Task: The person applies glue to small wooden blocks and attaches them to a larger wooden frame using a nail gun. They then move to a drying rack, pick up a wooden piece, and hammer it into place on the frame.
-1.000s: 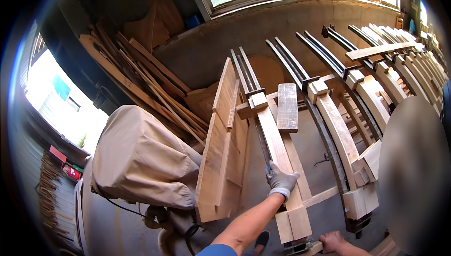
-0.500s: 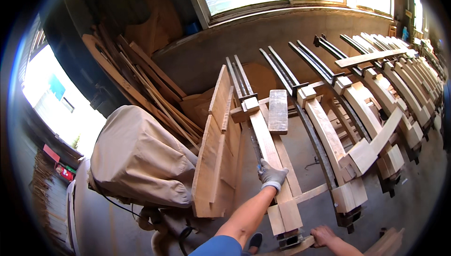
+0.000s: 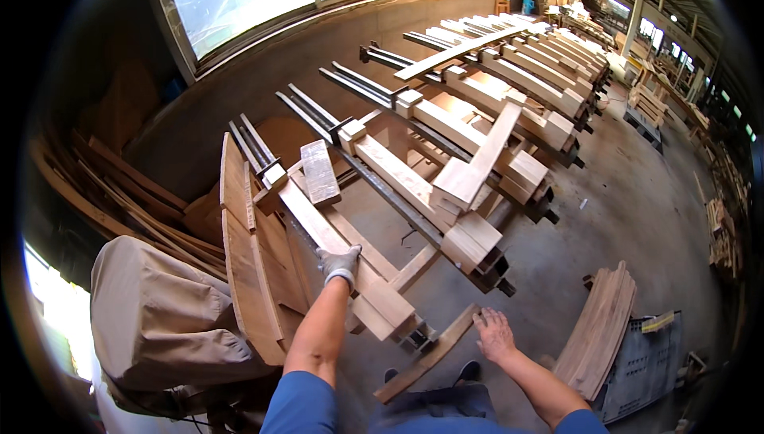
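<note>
My left hand (image 3: 340, 263), in a grey glove, is clasped over a pale wooden beam (image 3: 310, 215) held lengthwise in the nearest bar clamp. Square wooden blocks (image 3: 383, 306) sit at the beam's near end, against the clamp's metal jaw (image 3: 420, 337). Just below that jaw, a slightly curved wooden bar (image 3: 426, 358) lies crosswise. Bare and with its fingers apart, my right hand (image 3: 495, 336) is beside the bar's upper right end; whether the fingertips touch it I cannot tell. A plastic-wrapped block (image 3: 320, 173) rests beside the beam's far part.
More bar clamps with wooden pieces (image 3: 398, 167) run in a row toward the far right. Tall boards (image 3: 255, 251) and a cloth-covered machine (image 3: 155, 314) stand at the left. Stacked curved planks (image 3: 597, 326) lie on a grey crate (image 3: 645, 362) at the right.
My view has swung to the right. The right hand, earlier closed on the wooden bar's end, has opened, and the bar is now tilted up to the right. The left hand stays on the beam.
</note>
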`<state>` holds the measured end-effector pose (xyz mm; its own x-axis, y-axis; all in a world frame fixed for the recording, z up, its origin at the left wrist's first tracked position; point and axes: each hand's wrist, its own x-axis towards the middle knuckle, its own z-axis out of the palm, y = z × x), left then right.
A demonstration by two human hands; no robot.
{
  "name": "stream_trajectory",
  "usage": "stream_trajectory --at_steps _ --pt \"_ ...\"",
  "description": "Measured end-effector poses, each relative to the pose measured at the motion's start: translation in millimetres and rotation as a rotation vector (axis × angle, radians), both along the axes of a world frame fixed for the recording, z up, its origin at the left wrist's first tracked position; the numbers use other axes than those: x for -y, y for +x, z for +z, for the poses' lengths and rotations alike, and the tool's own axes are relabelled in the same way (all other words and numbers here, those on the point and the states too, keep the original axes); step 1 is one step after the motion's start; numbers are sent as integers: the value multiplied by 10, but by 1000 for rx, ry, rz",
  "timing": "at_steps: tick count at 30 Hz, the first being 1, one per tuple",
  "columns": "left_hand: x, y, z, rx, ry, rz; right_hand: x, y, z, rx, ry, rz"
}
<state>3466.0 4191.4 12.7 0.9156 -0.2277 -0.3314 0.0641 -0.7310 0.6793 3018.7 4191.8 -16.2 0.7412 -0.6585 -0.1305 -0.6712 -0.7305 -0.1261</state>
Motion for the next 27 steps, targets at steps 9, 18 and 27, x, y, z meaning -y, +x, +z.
stream_trajectory --at_steps 9,18,27 --pt "-693 478 123 50 -14 -237 221 299 -471 152 -22 347" --pt "-721 -735 1055 166 -323 -380 517 526 -805 93 261 437" --pt "-89 -2399 777 524 -257 -945 611 458 -1071 129 387 565"
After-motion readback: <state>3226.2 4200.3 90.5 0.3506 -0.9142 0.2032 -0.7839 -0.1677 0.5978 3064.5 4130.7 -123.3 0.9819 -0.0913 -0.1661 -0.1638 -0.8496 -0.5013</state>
